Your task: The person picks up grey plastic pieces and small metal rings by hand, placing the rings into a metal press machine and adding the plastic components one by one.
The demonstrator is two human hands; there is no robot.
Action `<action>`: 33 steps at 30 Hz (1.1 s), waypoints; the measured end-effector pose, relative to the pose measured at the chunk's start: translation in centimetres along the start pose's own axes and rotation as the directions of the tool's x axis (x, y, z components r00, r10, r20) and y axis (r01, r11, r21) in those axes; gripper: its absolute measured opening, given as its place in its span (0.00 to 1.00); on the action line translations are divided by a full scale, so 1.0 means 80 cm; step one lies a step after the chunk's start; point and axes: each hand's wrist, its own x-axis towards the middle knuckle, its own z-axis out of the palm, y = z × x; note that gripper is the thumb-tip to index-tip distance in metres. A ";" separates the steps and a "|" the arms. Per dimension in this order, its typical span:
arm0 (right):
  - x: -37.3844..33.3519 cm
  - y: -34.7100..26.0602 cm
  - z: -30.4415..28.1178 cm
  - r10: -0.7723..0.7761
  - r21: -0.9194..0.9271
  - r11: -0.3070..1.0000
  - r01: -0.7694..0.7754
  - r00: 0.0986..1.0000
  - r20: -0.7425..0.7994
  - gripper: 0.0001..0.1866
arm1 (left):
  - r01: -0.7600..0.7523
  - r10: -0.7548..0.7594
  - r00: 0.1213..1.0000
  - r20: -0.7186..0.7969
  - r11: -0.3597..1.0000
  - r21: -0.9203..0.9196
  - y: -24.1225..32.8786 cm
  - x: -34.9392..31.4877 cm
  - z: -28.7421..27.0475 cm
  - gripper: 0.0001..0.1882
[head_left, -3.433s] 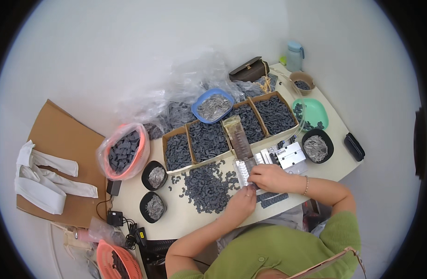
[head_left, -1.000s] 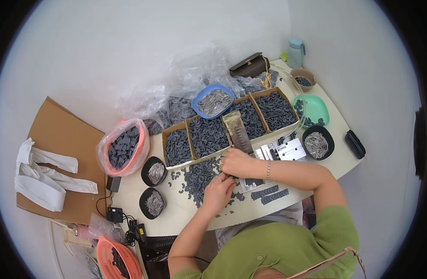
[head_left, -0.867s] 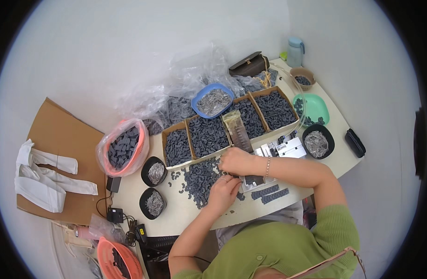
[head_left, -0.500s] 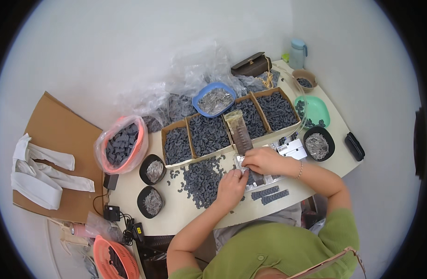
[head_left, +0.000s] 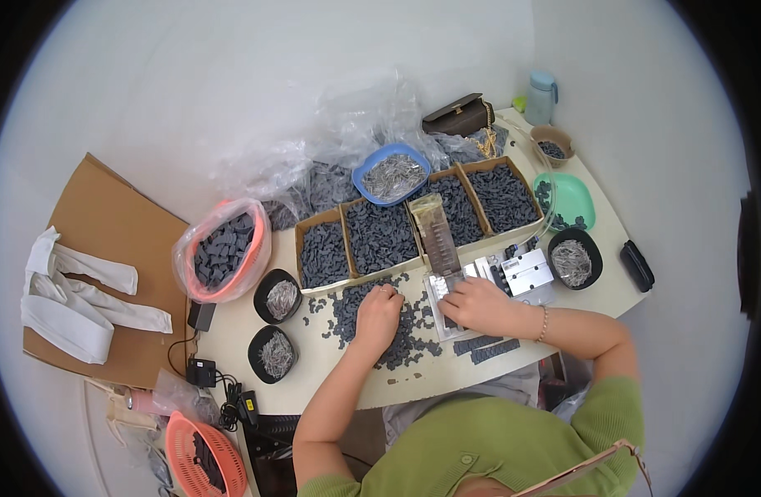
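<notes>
My left hand (head_left: 379,316) rests with curled fingers on a loose pile of small dark grey curved pieces (head_left: 355,302); what its fingertips hold, if anything, is hidden. Over the silver metal fixture (head_left: 440,287), my right hand (head_left: 485,306) bends its fingers down, and its fingertips are out of sight beneath it. A long brownish see-through tray (head_left: 436,236) slants from the fixture back over the boxes. Beside the right wrist stands a white and metal block (head_left: 527,273). Two dark grey assembled strips (head_left: 495,353) lie at the near side of the fixture.
Cardboard boxes (head_left: 322,291) of grey pieces line the back. Metal pins fill a blue bowl (head_left: 365,192) and black bowls (head_left: 264,352). A green bowl (head_left: 591,207) and black case (head_left: 635,267) are right; a pink basket (head_left: 260,257) and cables (head_left: 229,406) are left.
My left hand has left the fixture and moved left onto the pile of grey pieces. The right hand stays at the fixture, slightly lower. The whole view has shifted a little.
</notes>
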 end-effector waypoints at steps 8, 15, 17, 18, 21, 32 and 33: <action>0.071 0.003 0.049 0.125 -0.005 0.992 -0.126 0.991 -0.048 0.06 | 0.185 -0.168 0.964 0.206 0.980 -0.067 -0.001 0.029 -0.007 0.03; 0.059 0.026 0.000 0.261 0.460 0.829 -0.317 0.948 0.183 0.07 | 0.171 -0.153 0.983 0.097 0.960 -0.221 0.003 0.030 -0.007 0.02; 0.041 0.044 -0.026 0.241 0.475 0.823 -0.311 0.949 0.204 0.07 | 0.142 -0.138 0.990 0.034 0.938 -0.316 0.015 0.026 -0.012 0.03; 0.033 0.049 -0.027 0.266 0.450 0.826 -0.340 0.938 0.222 0.07 | 0.098 -0.102 0.995 0.009 0.930 -0.353 0.027 0.027 -0.010 0.04; 0.014 0.058 -0.018 0.300 0.358 0.873 -0.332 0.943 0.144 0.06 | -0.077 0.047 0.993 -0.109 0.954 -0.289 0.055 0.027 0.010 0.05; -0.022 0.024 -0.012 0.309 0.277 0.913 -0.299 0.951 0.008 0.12 | -0.279 0.273 0.956 -0.103 0.959 -0.049 0.070 0.008 0.021 0.18; -0.025 0.025 -0.011 0.289 0.265 0.923 -0.277 0.957 -0.005 0.13 | -0.276 0.268 0.958 -0.104 0.959 -0.063 0.070 0.007 0.020 0.18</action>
